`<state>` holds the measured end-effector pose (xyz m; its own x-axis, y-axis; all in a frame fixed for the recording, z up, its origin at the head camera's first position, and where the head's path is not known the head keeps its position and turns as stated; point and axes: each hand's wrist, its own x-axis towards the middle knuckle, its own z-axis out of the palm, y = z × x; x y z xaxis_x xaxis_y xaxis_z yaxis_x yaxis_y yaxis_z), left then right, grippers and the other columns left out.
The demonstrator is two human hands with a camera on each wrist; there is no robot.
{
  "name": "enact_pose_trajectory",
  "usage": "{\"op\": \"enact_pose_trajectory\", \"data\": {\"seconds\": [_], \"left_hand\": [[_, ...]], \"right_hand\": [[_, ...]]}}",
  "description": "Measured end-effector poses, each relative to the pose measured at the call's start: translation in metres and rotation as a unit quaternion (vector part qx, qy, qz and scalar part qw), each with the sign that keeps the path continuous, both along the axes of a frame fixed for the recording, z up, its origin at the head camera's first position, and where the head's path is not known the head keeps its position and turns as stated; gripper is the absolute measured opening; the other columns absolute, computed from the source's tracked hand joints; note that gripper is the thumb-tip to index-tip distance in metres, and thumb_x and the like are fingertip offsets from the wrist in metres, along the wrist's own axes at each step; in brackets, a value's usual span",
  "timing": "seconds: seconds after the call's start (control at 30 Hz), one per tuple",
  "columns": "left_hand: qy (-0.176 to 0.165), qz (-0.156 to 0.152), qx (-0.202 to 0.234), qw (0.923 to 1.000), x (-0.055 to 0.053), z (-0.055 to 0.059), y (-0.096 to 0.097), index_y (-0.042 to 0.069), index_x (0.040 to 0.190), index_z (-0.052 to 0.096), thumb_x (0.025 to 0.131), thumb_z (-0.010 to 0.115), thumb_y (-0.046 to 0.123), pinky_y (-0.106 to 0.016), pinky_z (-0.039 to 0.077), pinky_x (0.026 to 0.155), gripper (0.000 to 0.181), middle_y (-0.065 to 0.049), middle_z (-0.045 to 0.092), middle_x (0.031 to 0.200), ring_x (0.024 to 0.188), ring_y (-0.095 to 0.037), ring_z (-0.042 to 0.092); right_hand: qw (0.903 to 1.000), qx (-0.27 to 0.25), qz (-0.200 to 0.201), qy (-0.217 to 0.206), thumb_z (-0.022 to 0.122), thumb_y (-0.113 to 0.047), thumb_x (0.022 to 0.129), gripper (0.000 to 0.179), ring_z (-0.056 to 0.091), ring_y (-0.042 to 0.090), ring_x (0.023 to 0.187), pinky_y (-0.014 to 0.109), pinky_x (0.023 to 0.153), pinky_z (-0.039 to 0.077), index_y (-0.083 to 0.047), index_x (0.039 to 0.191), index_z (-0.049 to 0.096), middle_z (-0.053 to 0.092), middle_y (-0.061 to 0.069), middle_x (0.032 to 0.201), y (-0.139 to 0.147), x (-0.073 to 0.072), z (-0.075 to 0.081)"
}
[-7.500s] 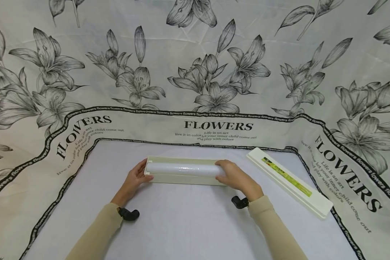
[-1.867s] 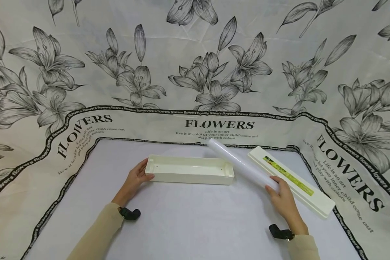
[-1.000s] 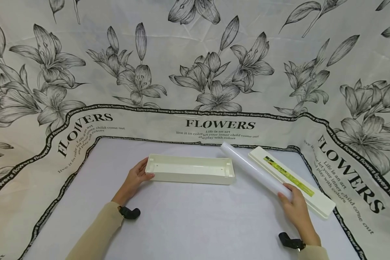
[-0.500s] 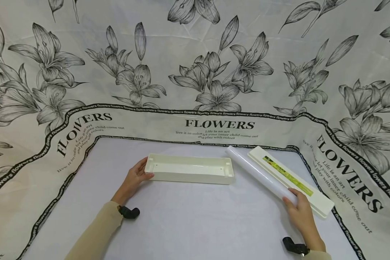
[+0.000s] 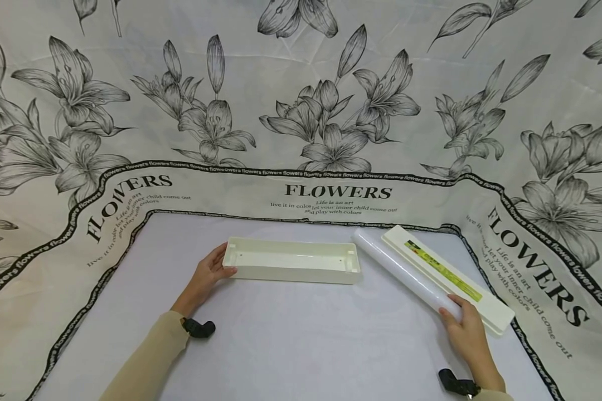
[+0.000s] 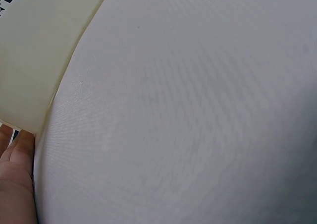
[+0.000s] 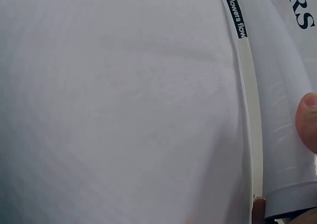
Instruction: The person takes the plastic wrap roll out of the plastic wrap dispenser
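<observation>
My left hand (image 5: 207, 278) grips the left end of a long cream plastic box (image 5: 293, 273), thumb at the front and fingers behind. The box stands open-topped, and nothing lies in it. In the left wrist view its pale wall (image 6: 37, 55) runs up from the fingers (image 6: 22, 147). My right hand (image 5: 469, 331) holds the near end of a roll of clear cling film (image 5: 401, 270), which slants away to the back left. The thumb lies on the film roll (image 7: 282, 110) in the right wrist view; most of the other fingers are hidden.
Just right of the roll, and parallel to it, lies a long cream lid (image 5: 496, 317) with a yellow-green label (image 5: 443, 272). White cloth (image 5: 301, 340) covers the table, and a flower-printed cloth (image 5: 281, 72) rises behind and at both sides.
The roll lay in the box at first; my right hand has taken it out and carried it right, then lowered it alongside the lid. The left hand has stayed at the box's end.
</observation>
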<state>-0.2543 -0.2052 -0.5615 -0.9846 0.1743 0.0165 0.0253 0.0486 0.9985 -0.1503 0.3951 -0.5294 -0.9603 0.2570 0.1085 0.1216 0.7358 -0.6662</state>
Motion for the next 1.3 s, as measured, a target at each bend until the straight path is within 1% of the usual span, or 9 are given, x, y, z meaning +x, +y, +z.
{"op": "enact_pose_trajectory", "data": {"seconds": [0.27, 0.43, 0.6, 1.0, 1.3], "left_hand": [[0.003, -0.001, -0.003, 1.0, 0.0001, -0.0009, 0.0001, 0.01, 0.165, 0.022, 0.094, 0.075, 0.015, -0.004, 0.04, 0.103, 0.088, -0.014, 0.026, 0.169, 0.156, -0.032, 0.027], [0.003, -0.003, 0.002, 1.0, 0.0006, -0.0009, -0.0001, 0.009, 0.164, 0.022, 0.094, 0.075, 0.013, -0.004, 0.041, 0.102, 0.088, -0.015, 0.026, 0.169, 0.156, -0.033, 0.027], [0.002, -0.001, 0.003, 1.0, 0.0008, -0.001, -0.0003, 0.009, 0.164, 0.022, 0.094, 0.075, 0.012, -0.004, 0.041, 0.102, 0.088, -0.015, 0.027, 0.169, 0.156, -0.034, 0.028], [0.0, -0.001, 0.001, 1.0, -0.0008, -0.0012, -0.0001, 0.01, 0.164, 0.023, 0.094, 0.076, 0.015, -0.006, 0.04, 0.104, 0.088, -0.013, 0.026, 0.17, 0.157, -0.032, 0.027], [0.002, -0.002, 0.005, 1.0, -0.0008, -0.0013, -0.0005, 0.009, 0.164, 0.023, 0.093, 0.076, 0.014, -0.007, 0.04, 0.106, 0.089, -0.014, 0.026, 0.169, 0.157, -0.032, 0.027]], "right_hand": [[0.9999, 0.005, -0.004, 0.008, 0.055, -0.014, 0.106, 0.05, 0.035, 0.061, 0.137, 0.073, 0.112, 0.029, 0.013, 0.145, 0.04, 0.04, 0.042, 0.144, 0.0019, -0.0001, -0.0029], [0.9999, 0.008, -0.004, 0.006, 0.055, -0.013, 0.105, 0.049, 0.034, 0.062, 0.137, 0.073, 0.112, 0.029, 0.013, 0.145, 0.04, 0.04, 0.042, 0.143, 0.0027, 0.0004, -0.0025], [0.9999, 0.009, -0.007, -0.002, 0.055, -0.015, 0.106, 0.051, 0.033, 0.061, 0.138, 0.074, 0.112, 0.028, 0.012, 0.146, 0.039, 0.039, 0.042, 0.144, 0.0028, 0.0008, -0.0017], [0.9998, 0.01, -0.012, -0.013, 0.053, -0.016, 0.107, 0.051, 0.033, 0.061, 0.138, 0.073, 0.113, 0.027, 0.013, 0.146, 0.038, 0.038, 0.043, 0.144, 0.0033, 0.0003, -0.0021], [0.9997, 0.016, -0.016, -0.009, 0.053, -0.016, 0.106, 0.052, 0.035, 0.059, 0.136, 0.073, 0.112, 0.028, 0.014, 0.146, 0.038, 0.04, 0.042, 0.14, 0.0037, -0.0008, -0.0027]]}}
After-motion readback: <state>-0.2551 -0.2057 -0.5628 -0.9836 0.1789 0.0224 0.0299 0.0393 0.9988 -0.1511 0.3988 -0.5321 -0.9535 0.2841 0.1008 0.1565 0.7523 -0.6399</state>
